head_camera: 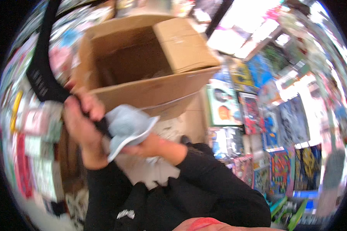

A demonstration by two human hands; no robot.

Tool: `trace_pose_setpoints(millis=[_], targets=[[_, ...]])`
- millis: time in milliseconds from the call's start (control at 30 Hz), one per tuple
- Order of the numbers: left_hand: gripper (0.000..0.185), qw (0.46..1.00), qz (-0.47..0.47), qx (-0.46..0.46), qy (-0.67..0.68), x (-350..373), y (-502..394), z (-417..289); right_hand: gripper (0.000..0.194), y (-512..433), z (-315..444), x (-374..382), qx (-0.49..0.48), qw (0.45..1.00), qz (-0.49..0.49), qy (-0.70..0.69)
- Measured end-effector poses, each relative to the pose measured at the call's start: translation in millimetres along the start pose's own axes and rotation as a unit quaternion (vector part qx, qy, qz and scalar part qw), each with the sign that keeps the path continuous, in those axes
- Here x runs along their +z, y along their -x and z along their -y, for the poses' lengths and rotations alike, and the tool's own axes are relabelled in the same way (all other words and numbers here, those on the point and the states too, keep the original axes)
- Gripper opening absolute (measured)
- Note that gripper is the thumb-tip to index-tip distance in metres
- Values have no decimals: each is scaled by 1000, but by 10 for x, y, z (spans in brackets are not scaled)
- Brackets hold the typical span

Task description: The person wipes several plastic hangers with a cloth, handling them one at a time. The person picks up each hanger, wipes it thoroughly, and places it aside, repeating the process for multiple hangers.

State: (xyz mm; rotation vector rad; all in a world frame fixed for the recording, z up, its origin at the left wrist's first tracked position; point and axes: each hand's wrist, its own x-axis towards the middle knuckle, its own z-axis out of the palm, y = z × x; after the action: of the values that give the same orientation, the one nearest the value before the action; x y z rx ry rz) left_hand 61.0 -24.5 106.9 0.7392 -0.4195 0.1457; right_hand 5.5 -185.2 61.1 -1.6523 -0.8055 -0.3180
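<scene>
My left hand, blurred by motion, is closed around a black band that bears writing. This band runs up to the top left of the view, and its lower end reaches the hat. A small light blue bucket hat with a white brim edge lies over the fingers of my right hand. Those fingers are mostly hidden beneath the brim, which they appear to hold. Just beyond both hands stands a large open cardboard box, one flap folded over its right part. Its visible inside is dark.
Boxed toys and colourful packages line the right side. On the left are stacked packaged goods and a red item. Green and dark items sit at the lower right. A dark post rises behind the box.
</scene>
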Motion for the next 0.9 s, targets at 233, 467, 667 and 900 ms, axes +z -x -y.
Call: trace_pose_setpoints(millis=[233, 467, 667, 900], targets=[[48, 996, 10, 77, 50, -233, -99, -150, 26, -14, -57, -45, 39, 997, 46, 41], [54, 968, 75, -7, 241, -415, -163, -135, 39, 59, 84, -237, 314, 941, 64, -111], [49, 936, 173, -35, 306, -367, -160, 59, 40, 109, 17, 106, 320, 924, 135, -157], [53, 970, 104, -68, 209, -249, -114, 111, 25, 208, -97, 202, 271, 954, 44, -123]])
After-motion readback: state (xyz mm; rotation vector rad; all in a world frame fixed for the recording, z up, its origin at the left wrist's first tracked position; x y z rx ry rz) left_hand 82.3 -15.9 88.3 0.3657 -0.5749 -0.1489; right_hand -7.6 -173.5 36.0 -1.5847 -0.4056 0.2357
